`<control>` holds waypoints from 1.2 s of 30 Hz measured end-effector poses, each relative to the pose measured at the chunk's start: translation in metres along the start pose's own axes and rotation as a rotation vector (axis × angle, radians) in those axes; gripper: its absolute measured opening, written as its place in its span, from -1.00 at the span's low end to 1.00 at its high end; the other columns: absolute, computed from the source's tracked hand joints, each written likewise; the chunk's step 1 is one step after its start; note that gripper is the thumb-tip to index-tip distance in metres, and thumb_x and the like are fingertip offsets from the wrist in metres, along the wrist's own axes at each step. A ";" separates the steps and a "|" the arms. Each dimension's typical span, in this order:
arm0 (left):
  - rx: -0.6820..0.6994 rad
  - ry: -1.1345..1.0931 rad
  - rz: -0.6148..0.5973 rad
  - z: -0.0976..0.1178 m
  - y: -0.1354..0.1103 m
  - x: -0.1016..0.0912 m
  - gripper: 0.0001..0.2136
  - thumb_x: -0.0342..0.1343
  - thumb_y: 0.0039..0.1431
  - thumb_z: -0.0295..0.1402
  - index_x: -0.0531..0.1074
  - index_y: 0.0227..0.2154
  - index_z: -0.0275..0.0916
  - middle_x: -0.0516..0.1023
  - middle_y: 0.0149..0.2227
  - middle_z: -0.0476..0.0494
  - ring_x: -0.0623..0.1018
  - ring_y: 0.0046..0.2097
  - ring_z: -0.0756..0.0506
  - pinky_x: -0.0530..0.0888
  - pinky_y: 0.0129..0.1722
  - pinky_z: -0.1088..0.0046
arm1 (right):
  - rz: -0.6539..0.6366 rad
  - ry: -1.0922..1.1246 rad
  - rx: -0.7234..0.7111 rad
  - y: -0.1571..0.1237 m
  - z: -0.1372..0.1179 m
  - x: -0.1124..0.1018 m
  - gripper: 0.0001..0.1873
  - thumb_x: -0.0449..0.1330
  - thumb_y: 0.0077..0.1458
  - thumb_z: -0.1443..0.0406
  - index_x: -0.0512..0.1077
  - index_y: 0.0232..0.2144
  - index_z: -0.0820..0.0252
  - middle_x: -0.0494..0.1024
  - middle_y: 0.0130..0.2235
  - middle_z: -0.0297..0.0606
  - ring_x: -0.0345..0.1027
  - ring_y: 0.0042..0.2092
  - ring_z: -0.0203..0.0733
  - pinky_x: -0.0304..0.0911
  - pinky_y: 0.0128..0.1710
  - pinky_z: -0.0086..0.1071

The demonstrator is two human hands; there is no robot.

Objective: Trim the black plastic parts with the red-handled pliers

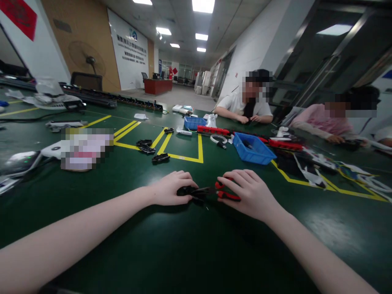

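Note:
My left hand (170,188) rests on the green table (171,245), fingers curled around a small black plastic part (185,190). My right hand (248,193) is closed on red-handled cutters (227,196), whose dark jaws (203,191) reach left and meet the black part. The two hands lie close together at the table's middle, low over the surface. Most of the black part is hidden under my left fingers.
Three more black parts (146,146) lie ahead inside yellow tape lines. A blue bin (254,149) stands ahead right, a smaller blue tray (194,122) farther back. Two people sit at the far right side with red tools and scraps before them. Clutter lines the left edge.

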State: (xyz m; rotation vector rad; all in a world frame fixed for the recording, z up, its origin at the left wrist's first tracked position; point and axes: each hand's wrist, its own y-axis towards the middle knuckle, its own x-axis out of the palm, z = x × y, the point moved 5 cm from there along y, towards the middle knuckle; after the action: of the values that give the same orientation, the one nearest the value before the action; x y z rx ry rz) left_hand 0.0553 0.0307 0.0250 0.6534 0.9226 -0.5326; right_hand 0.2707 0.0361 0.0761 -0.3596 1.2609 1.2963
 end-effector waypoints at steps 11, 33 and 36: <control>-0.077 -0.189 -0.090 -0.012 0.008 -0.001 -0.68 0.17 0.18 -0.31 0.45 0.01 -0.15 0.45 -0.08 -0.13 0.44 -0.04 -0.15 0.39 -0.05 0.31 | -0.158 0.006 -0.169 0.037 0.011 -0.007 -0.66 0.19 0.15 0.17 0.46 -0.08 0.22 0.55 -0.13 -0.10 0.34 -0.12 -0.01 0.17 -0.10 -0.17; -0.107 -0.278 -0.072 -0.019 0.008 -0.012 -0.69 0.17 0.18 -0.25 0.44 -0.03 -0.21 0.49 -0.11 -0.09 0.47 -0.11 -0.10 0.37 -0.10 0.33 | -0.117 0.464 0.330 -0.010 0.005 0.049 -0.57 0.27 0.11 0.13 0.39 0.00 0.15 0.52 -0.13 -0.14 0.44 -0.16 -0.09 0.35 -0.24 -0.24; -0.118 -0.273 -0.054 -0.021 0.009 -0.012 -0.68 0.16 0.20 -0.29 0.42 0.00 -0.24 0.50 -0.13 -0.11 0.47 -0.11 -0.11 0.38 -0.08 0.33 | -0.100 0.423 0.364 -0.014 0.005 0.053 -0.56 0.30 0.07 0.14 0.40 -0.01 0.14 0.52 -0.13 -0.15 0.43 -0.15 -0.08 0.34 -0.21 -0.21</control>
State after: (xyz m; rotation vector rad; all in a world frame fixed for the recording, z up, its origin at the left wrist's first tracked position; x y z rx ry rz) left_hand 0.0442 0.0530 0.0283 0.4373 0.7100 -0.5947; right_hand 0.2734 0.0624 0.0272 -0.4416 1.7776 0.9045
